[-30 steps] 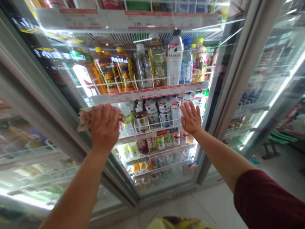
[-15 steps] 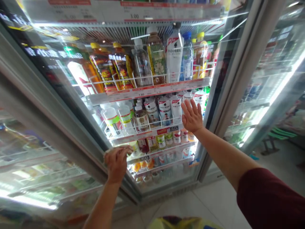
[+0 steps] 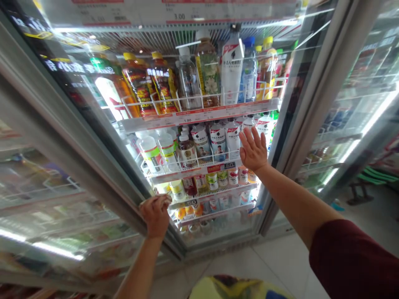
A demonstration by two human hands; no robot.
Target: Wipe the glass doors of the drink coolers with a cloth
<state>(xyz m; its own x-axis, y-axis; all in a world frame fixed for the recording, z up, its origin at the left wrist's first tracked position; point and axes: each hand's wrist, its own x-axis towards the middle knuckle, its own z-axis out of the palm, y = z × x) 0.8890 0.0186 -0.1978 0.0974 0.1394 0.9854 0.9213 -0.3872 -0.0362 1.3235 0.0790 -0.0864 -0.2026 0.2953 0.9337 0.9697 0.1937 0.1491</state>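
Note:
My left hand is at the left side of a glass cooler door, beside its grey metal frame. Its fingers are curled over a pale, crumpled cloth, which shows only in part. Held flat with fingers spread, my right hand rests against the glass on the right side and holds nothing. Behind the glass near that hand stand white-labelled drink bottles. Small jars with fruit labels sit on the shelf below them.
Upper shelves hold dark bottles with yellow caps and a tall white bottle. Neighbouring cooler doors flank this one, with a grey frame on the right. Pale floor tiles lie below. A green stool stands at far right.
My left hand has moved slightly down by the left frame, still curled. My right hand stays flat on the glass. The view has shifted slightly.

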